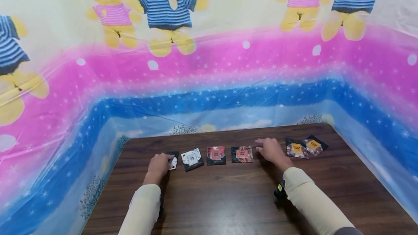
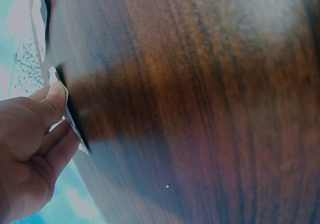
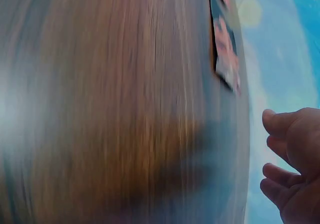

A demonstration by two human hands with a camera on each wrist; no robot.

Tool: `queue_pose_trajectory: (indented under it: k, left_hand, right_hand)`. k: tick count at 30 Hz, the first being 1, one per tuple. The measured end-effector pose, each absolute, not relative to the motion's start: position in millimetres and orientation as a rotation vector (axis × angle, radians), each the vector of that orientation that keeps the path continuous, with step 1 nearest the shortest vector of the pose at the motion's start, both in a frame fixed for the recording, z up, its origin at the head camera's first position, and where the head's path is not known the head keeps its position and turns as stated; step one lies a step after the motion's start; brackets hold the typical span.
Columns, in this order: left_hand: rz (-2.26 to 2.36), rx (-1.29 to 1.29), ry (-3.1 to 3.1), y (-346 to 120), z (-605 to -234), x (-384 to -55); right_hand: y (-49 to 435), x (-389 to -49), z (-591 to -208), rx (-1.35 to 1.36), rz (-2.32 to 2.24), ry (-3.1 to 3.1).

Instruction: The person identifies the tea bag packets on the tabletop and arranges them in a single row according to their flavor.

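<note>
My left hand pinches a flat white-and-black packet at the left end of a row. In the left wrist view the thumb lies on that packet's face and the other fingers reach round its edge. To its right lies another white-and-black packet, followed by a red-and-black packet and a second red one. My right hand is held over the table, just right of the second red packet, fingers loosely bent and holding nothing. In the right wrist view that hand is apart from the packets.
Two packets with yellow labels, one partly beside the other, lie right of my right hand. The brown wooden table has a curtain printed with bears standing along its back and sides.
</note>
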State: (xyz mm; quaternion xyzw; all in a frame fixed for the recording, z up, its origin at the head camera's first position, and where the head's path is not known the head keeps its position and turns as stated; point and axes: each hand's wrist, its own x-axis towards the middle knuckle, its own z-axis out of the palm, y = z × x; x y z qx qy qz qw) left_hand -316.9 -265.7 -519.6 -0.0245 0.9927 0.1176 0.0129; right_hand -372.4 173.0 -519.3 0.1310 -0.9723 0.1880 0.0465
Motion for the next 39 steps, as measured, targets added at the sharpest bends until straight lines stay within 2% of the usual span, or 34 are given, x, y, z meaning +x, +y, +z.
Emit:
queue_pose_trajectory:
  k: [22, 39]
  left_hand:
    - [0.339, -0.073, 3.105, -267, -521, -315]
    - [0.334, -0.099, 3.086, -265, -517, -317]
  right_hand:
    - [283, -378, -531, 0.172, 0.475, -3.077]
    - [296, -380, -537, 0.088, 0.442, -3.167]
